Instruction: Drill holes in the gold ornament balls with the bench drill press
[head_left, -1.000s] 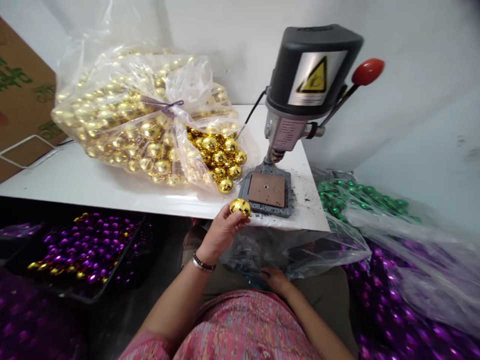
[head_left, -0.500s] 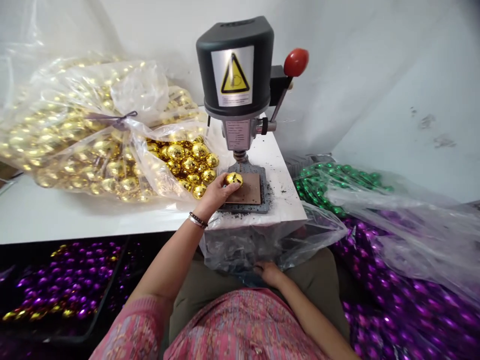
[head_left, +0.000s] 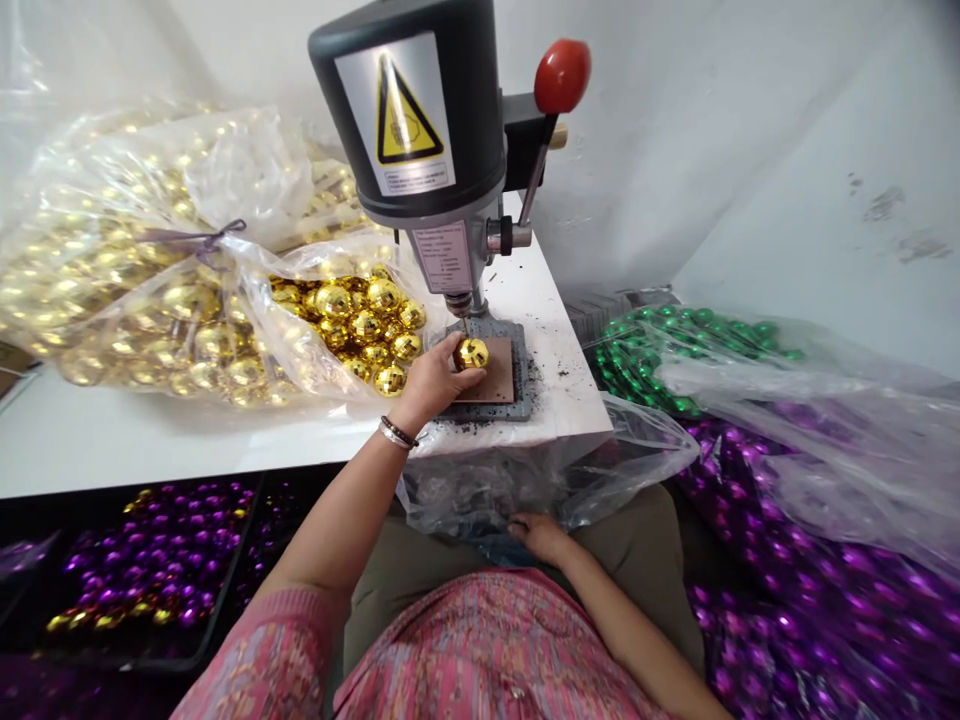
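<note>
Gold ball (head_left: 473, 354), one: sat pinched in left hand (head_left: 429, 384) over brown pad (head_left: 501, 378), below drill bit (head_left: 465, 325). Right hand (head_left: 543, 538), by plastic film (head_left: 480, 490): grip was unclear. Hazard: round surface could have rolled, injuring left hand.

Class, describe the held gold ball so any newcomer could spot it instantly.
Find the drill on the white table. Under it, the left hand holds one gold ball over the brown plate. Unlike its gold neighbours in the plastic bag, it is in a hand.
</note>
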